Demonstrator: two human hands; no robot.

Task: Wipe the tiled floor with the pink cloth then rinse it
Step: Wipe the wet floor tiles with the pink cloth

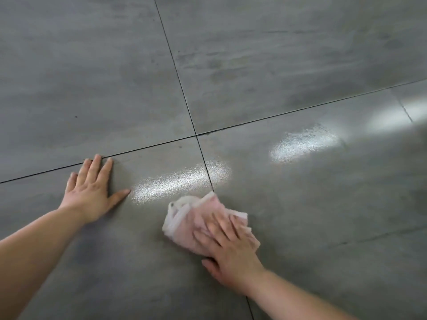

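From the head camera, looking down, the tiled floor [288, 54] fills the whole frame: large grey tiles with faint cloudy streaks, divided by thin dark grout lines [175, 68] that cross just left of the middle. The left hand [91, 191] lies flat on the near-left tile, palm down, fingers straight and close together, thumb spread out to the right; its fingertips reach almost to the grout line running left to right, and it holds nothing. The right hand [227, 247] is near and right of centre, laid palm down on the pink cloth [184, 224] with its fingers stretched forward and a little apart, pressing the cloth against the floor rather than curling around it; the fingers look slightly blurred. The cloth is bunched into a loose wad, pink with a paler whitish edge showing on its far and left sides, and it sits on the grout line that runs from far to near. Bright wet-looking reflections [178, 182] shine on the floor between the two hands and further out to the right. Both forearms enter from the near edge.
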